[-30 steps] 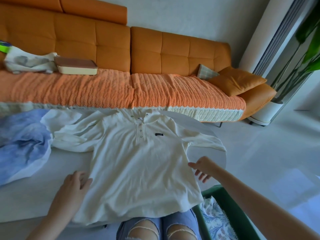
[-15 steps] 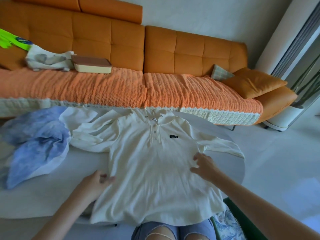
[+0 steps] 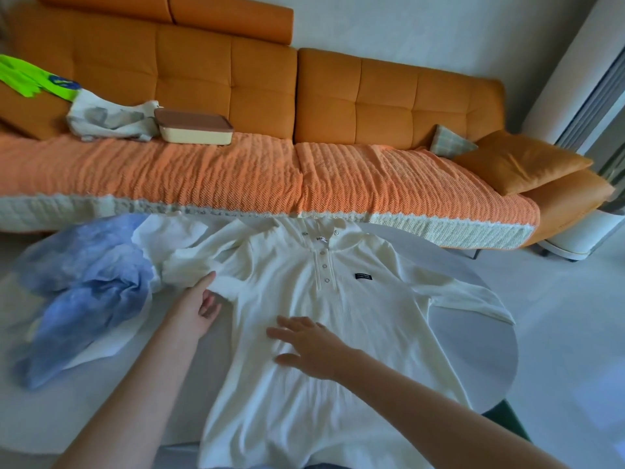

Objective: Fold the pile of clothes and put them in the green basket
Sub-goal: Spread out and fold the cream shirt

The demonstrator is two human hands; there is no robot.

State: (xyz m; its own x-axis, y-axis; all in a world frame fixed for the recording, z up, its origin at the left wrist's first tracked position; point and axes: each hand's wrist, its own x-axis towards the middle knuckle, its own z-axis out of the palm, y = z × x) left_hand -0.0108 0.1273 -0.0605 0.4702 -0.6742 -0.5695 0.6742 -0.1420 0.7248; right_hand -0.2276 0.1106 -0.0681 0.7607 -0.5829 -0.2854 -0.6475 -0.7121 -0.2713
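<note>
While the white shirt (image 3: 372, 306) lies spread, buttons up, on the round surface (image 3: 473, 350), the right hand (image 3: 311, 346) presses its middle, fingers straight and apart. The left hand (image 3: 199, 306) touches its sleeve, index out; whether the curled fingers pinch cloth is unclear. A blue garment (image 3: 84, 292) lies just left of it.

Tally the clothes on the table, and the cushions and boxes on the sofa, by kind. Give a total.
Clothes on the table: 2, the white shirt and the blue garment
Cushions on the sofa: 2, the orange cushion and the checked cushion
Boxes on the sofa: 1, the lidded box
Total: 5
</note>
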